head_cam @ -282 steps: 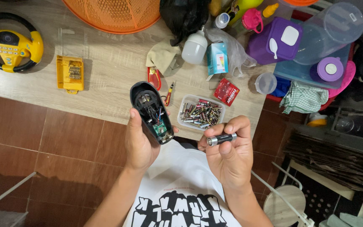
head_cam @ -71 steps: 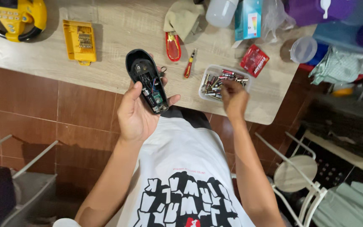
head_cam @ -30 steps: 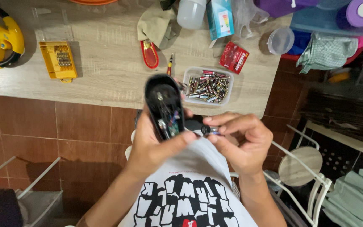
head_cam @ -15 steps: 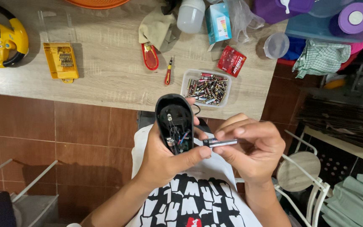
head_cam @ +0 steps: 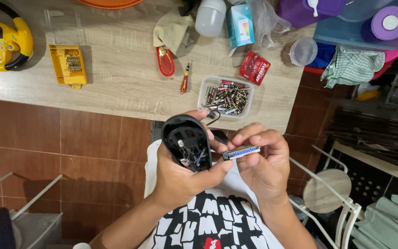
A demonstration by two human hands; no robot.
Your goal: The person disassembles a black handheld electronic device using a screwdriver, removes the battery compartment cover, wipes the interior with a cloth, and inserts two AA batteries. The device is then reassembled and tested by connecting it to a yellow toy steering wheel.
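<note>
Below the near edge of the wooden bench (head_cam: 116, 99), over the person's lap, both hands work close together. The left hand (head_cam: 180, 177) comes up from the lower left with the wrist bent, palm cupped under a black plastic shell (head_cam: 187, 143); its fingers wrap the far side and the thumb presses along the near right edge, so the hand is clenched on the shell. The shell is held tilted, open side toward the camera, and shows a dark hollow with a small circuit part, a metal contact and thin red and blue wires inside. A thin black wire loops out from its top edge.

The right hand (head_cam: 261, 161) rises from the lower right, fingers curled inward, gripping a slim silver and blue battery (head_cam: 241, 152) between thumb and fingertips. The battery lies nearly level, its left end just beside the shell's right rim and touching the left thumb tip.

On the bench just beyond the hands stands a clear plastic tub (head_cam: 225, 96) filled with loose batteries. Left of it lie a small red screwdriver (head_cam: 185, 78) and a red-handled tool (head_cam: 165, 61); farther left sits a yellow case of bits (head_cam: 68, 64) and a yellow toy steering wheel (head_cam: 0, 39). A red packet (head_cam: 254, 68) lies right of the tub.
</note>
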